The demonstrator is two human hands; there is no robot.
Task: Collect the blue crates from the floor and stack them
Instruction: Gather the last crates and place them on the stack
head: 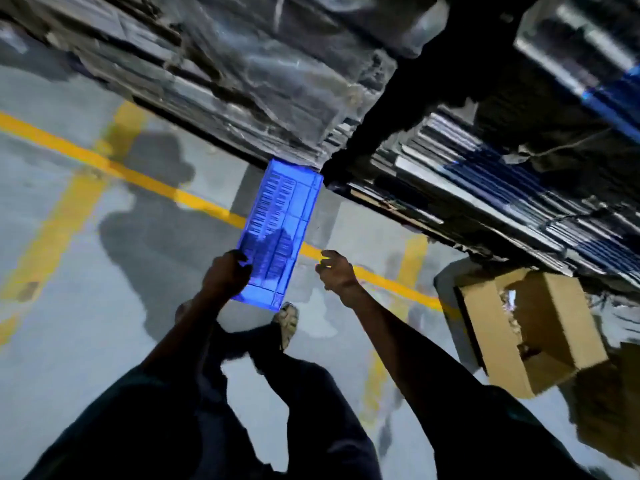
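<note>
- On the left you see the smooth grey concrete floor [62, 341] with worn yellow painted lines [145, 183] across it.
- Your left hand [227, 273] comes next. Its fingers are curled tight round the near left edge of the flat blue plastic crate [280, 230].
- The blue crate is up off the floor, held out in front of you above your shoe [287, 323]. It looks folded flat, long and thin, with rows of little slots in its side. Its far end points at the wrapped stacks.
- The crate looks stiff and hard, and I think it is light, since one hand holds it. The smooth plastic may slip, so hold it by the long edges, one hand on each side.
- Your right hand [334, 270] is just beside the crate's right edge, not touching. Its fingers are spread apart and loose, holding nothing.
- On the right sits a brown cardboard box [540, 327] with a torn hole in it.
- Behind are tall stacks wrapped in shiny crinkly plastic film [259, 74].
</note>
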